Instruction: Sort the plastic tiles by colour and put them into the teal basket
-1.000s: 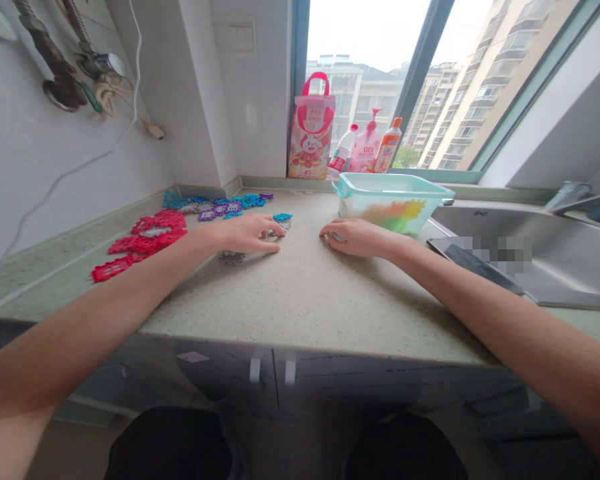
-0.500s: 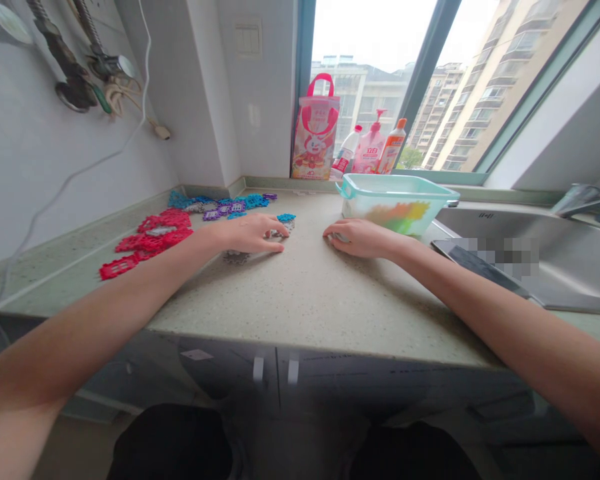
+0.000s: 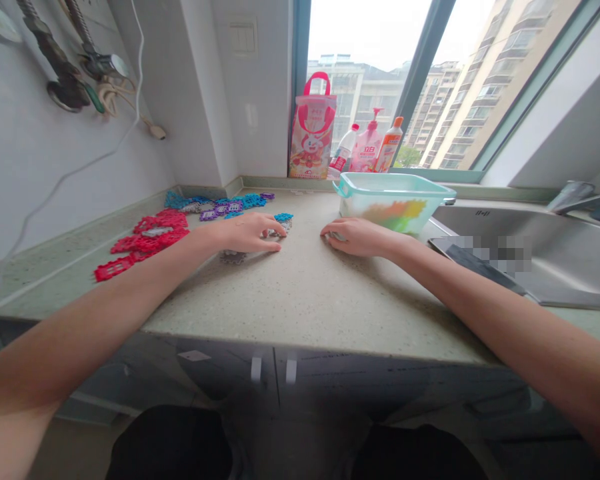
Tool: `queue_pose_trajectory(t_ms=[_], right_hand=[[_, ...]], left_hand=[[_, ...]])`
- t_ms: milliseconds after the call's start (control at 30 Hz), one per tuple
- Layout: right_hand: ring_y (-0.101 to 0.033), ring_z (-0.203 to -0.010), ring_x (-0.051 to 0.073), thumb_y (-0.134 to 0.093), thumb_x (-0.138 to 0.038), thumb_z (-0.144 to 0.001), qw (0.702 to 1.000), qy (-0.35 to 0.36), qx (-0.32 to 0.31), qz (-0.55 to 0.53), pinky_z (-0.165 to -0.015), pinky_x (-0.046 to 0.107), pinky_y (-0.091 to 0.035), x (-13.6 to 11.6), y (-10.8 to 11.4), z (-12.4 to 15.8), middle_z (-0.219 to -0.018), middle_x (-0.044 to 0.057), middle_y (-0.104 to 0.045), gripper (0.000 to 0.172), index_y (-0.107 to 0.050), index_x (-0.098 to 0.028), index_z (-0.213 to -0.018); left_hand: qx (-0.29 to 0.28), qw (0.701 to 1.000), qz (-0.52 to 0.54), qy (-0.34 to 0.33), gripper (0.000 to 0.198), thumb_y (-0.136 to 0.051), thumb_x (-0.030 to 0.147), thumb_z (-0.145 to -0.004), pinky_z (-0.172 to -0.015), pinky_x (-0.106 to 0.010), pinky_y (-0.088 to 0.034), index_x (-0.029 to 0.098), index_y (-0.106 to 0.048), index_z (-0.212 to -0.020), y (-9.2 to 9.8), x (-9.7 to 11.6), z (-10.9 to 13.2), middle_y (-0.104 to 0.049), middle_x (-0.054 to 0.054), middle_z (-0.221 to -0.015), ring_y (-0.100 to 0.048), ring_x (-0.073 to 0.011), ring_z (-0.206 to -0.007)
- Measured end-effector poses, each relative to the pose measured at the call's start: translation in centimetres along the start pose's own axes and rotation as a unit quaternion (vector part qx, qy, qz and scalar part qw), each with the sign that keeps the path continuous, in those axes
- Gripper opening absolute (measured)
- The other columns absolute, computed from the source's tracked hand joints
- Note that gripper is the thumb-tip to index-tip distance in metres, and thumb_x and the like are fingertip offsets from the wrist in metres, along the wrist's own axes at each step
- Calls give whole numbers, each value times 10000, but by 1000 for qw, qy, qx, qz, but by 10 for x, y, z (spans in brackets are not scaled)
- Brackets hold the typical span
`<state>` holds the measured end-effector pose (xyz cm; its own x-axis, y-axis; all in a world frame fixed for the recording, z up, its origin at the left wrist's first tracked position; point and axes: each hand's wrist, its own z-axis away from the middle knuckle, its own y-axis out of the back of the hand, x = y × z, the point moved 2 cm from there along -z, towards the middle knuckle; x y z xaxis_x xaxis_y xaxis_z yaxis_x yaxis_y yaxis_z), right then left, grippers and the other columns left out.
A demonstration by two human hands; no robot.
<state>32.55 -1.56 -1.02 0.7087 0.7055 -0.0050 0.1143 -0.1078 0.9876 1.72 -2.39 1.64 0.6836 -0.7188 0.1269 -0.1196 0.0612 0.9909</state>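
Note:
My left hand [image 3: 247,233] rests on the speckled countertop [image 3: 305,300], thumb and fingers closed around a grey lattice piece [image 3: 276,233]. More grey pieces [image 3: 231,257] show under its wrist. A single blue piece [image 3: 283,217] lies just beyond the fingertips. My right hand [image 3: 357,237] lies next to the base of a teal-rimmed plastic bin [image 3: 395,181], fingers curled over a small pale piece that is mostly hidden. The bin holds blurred coloured pieces.
Red lattice pieces [image 3: 150,240] are spread at the left, with blue [image 3: 245,200] and purple ones [image 3: 220,210] behind. A pink bag [image 3: 313,133] and bottles [image 3: 375,147] stand on the window sill. A steel sink [image 3: 530,267] lies to the right. Cables and hoses hang on the left wall.
None beyond a slight shift of the camera; both hands stay where they were.

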Motion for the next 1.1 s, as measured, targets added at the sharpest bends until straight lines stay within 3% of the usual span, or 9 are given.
queue_pose_trajectory(t_ms=[1100], right_hand=[[-760,-1208,342,-469,-319,-1069,1000,0,6,-6,-1063,452,-573,2,-1,0,-1341,177,-794,469,-782,-192,-1394]], left_hand=[[5,1000,5,2,472,-648,540,-1011,-918,-342,-514,272,-781,-1375,0,5,0,-742,-98,-1320,-717,-245,-1047]])
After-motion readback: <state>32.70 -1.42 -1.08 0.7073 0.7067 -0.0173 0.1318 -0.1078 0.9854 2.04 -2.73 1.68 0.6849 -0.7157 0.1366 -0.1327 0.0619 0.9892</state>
